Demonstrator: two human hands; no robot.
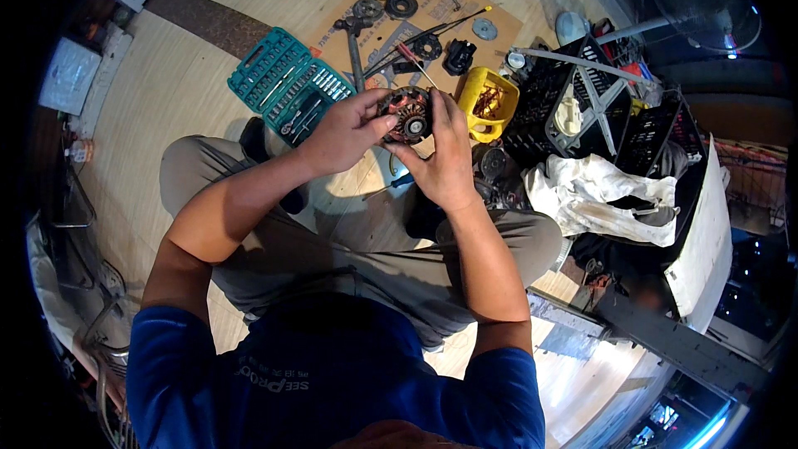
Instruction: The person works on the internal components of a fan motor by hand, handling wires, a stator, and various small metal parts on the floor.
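Note:
Between my two hands, above the floor in front of my crossed legs, is a round motor part with copper windings (407, 119) and a dark toothed rim. My left hand (347, 129) grips its left side, thumb laid across the front. My right hand (445, 154) clasps the right side, fingers at the far edge and thumb underneath. A red-handled screwdriver (408, 53) lies just beyond the part, its shaft pointing toward my right hand. On the floor below my hands is a blue-handled tool (401, 181).
A green socket set case (268, 75) lies open at the left. Beyond it, cardboard (332, 23) bears a hammer (355, 46), a black ring (401, 6) and other parts. At right are a yellow container (504, 87) with copper-coloured pieces, black crates (532, 129) and white cloth (594, 191).

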